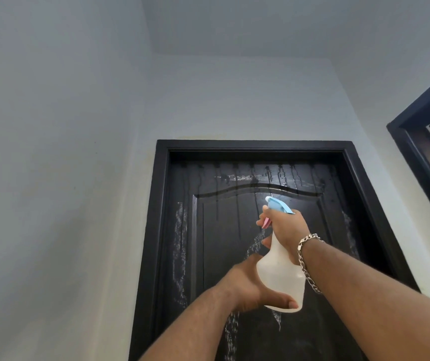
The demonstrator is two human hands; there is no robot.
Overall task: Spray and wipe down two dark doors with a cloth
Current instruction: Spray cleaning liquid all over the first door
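Observation:
A dark panelled door (224,230) fills the lower middle of the view, wet with drip streaks near its top and pale foamy trails down its panel. In front of it is a white spray bottle (281,274) with a light blue head and pink trigger. My right hand (284,230) grips the bottle's neck, a finger on the trigger, the nozzle pointing up at the door. My left hand (250,285) cups the bottle's base, thumb underneath. No cloth is in view.
A second dark door frame (414,142) stands at the right edge, with an opening behind it. Pale grey walls (52,178) close in on the left and above the door. A chain bracelet (305,259) hangs on my right wrist.

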